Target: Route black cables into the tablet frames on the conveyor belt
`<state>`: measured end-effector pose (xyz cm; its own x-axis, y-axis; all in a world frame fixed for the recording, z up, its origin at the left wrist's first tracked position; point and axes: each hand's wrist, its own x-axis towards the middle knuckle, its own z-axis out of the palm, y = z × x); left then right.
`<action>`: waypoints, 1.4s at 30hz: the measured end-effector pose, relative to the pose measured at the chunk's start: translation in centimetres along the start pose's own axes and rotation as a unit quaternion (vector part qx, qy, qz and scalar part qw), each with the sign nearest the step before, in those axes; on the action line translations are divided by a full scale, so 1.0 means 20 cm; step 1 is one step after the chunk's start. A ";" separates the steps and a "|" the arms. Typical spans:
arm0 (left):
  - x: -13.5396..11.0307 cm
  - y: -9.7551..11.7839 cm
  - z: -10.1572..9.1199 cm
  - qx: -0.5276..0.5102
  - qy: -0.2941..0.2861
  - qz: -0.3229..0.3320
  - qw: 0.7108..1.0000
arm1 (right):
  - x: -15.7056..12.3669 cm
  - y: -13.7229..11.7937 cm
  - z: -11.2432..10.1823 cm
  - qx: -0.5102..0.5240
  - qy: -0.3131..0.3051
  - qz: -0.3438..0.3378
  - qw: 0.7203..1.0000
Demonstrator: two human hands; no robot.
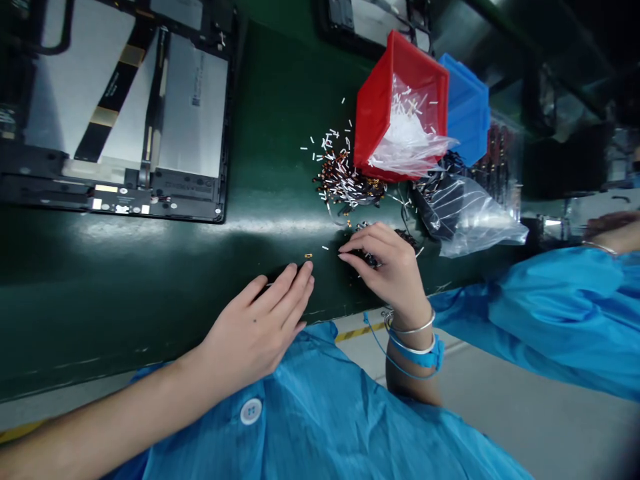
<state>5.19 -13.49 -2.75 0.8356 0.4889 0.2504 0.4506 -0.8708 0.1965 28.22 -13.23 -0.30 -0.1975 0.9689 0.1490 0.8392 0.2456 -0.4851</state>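
My left hand lies palm down near the table's front edge, its fingers stretched out. A thin pale sliver shows between its thumb and index finger. Just beyond the fingertips is a tiny gold-coloured piece. A small white strip lies between the two hands. To the right, my right hand has its thumb and index finger pinched together over the table; whatever is between them is too small to make out. Under and behind this hand is a cluster of small dark parts, partly hidden by it.
A pile of small dark parts with white strips lies before a red bin holding a plastic bag. Beside them are a blue bin and a clear bag of dark parts. An opened tablet lies left. A co-worker's blue sleeve is at right.
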 end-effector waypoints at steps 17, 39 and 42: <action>0.00 0.00 0.00 -0.011 -0.002 -0.002 1.000 | -0.10 -0.04 0.05 -0.017 0.122 0.074 0.990; 0.00 0.00 -0.01 -0.005 -0.007 -0.002 1.000 | -0.03 0.01 0.00 -0.012 0.020 -0.025 0.999; 0.00 0.00 -0.01 -0.008 -0.007 -0.003 1.000 | -0.03 0.01 0.00 -0.021 0.022 -0.021 0.999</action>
<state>5.05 -13.47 -2.64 0.8372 0.4938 0.2349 0.4510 -0.8665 0.2140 28.49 -13.83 -0.47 -0.2119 0.9552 0.2067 0.8511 0.2843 -0.4413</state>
